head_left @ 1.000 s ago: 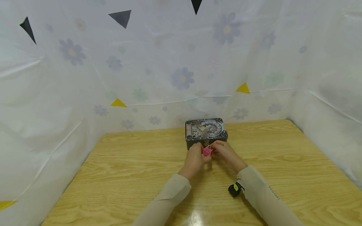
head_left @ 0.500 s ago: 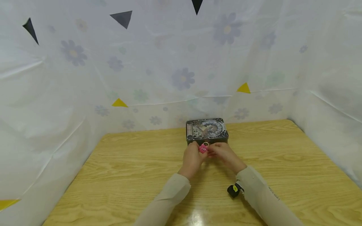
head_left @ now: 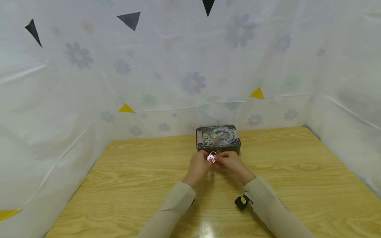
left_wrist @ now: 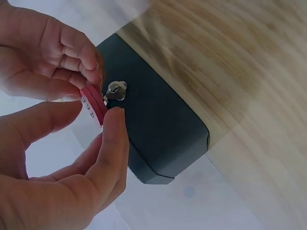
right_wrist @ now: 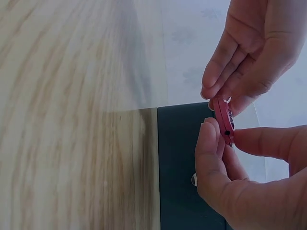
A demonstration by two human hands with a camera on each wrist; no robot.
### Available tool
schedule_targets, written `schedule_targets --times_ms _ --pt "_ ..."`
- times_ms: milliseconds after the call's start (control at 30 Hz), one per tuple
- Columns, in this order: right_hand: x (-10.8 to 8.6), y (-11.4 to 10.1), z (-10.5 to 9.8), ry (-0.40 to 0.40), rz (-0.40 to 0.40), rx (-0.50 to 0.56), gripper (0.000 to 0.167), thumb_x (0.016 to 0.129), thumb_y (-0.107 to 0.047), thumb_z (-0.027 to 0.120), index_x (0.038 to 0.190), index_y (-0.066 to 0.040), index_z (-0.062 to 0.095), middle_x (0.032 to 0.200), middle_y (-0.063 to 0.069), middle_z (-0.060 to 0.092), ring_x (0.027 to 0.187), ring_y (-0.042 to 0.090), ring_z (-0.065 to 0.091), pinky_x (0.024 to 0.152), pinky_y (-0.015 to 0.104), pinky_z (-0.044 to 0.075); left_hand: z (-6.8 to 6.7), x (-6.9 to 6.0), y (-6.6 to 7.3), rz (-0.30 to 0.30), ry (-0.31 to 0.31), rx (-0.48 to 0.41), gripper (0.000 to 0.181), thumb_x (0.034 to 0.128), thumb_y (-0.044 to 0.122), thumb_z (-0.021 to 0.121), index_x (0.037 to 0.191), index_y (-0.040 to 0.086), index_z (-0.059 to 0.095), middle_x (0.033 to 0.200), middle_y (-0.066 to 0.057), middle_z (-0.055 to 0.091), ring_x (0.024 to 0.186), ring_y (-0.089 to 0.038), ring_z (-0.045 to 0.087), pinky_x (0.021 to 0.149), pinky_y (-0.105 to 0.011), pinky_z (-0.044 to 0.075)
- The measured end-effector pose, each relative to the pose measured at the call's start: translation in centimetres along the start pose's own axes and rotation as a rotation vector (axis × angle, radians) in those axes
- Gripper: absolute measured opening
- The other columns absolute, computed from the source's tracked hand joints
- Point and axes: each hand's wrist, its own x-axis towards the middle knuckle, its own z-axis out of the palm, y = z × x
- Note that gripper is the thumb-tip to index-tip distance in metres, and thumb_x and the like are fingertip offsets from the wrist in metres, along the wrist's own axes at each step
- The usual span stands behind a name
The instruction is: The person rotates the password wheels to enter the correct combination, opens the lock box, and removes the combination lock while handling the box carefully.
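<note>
A small pink combination padlock (head_left: 211, 158) with number wheels is between my hands, its ring-like shackle up in the head view. My left hand (head_left: 198, 167) pinches one side between thumb and fingers. My right hand (head_left: 233, 165) pinches the other side with thumb and forefinger. Just behind the hands stands a dark tin box (head_left: 218, 136) with an illustrated lid; its lid looks shut. On the box front a metal clasp (left_wrist: 116, 90) shows close to the padlock (left_wrist: 94, 105) in the left wrist view. Whether the shackle touches the clasp I cannot tell.
The box stands near the back edge of a wood-grain table (head_left: 134, 175). A white flowered sheet (head_left: 166, 66) hangs behind and at both sides. Yellow triangles (head_left: 257, 93) and black triangles are stuck on it. A black strapped device (head_left: 242, 201) is at my right wrist.
Both hands have shifted slightly left with the padlock. It has turned, so its shackle now shows upward, and its face catches the light. The box has stayed in place.
</note>
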Motion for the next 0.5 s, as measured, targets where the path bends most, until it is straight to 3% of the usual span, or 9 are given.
schedule_targets --times_ms 267,500 --pt "-0.2 -0.5 0.9 0.016 0.033 0.005 0.025 0.094 0.002 0.055 0.111 0.020 0.058 0.088 0.014 0.068 0.069 0.011 0.066 0.072 0.032 0.059 -1.0 0.1 -0.9 -0.012 -0.019 -0.062 0.018 0.0796 -0.008 0.060 0.097 -0.010 0.064 0.085 -0.016 0.066 0.078 -0.025 0.062 0.069 -0.031 0.054" --pt "0.0 -0.3 2.2 0.058 0.035 0.011 0.023 0.092 0.002 0.060 0.106 0.020 0.061 0.082 0.013 0.069 0.064 0.011 0.066 0.067 0.031 0.059 -2.0 0.0 -1.5 -0.069 -0.044 -0.038 0.014 0.0832 -0.006 0.059 0.095 -0.011 0.064 0.085 -0.016 0.064 0.074 -0.022 0.058 0.064 -0.030 0.054"
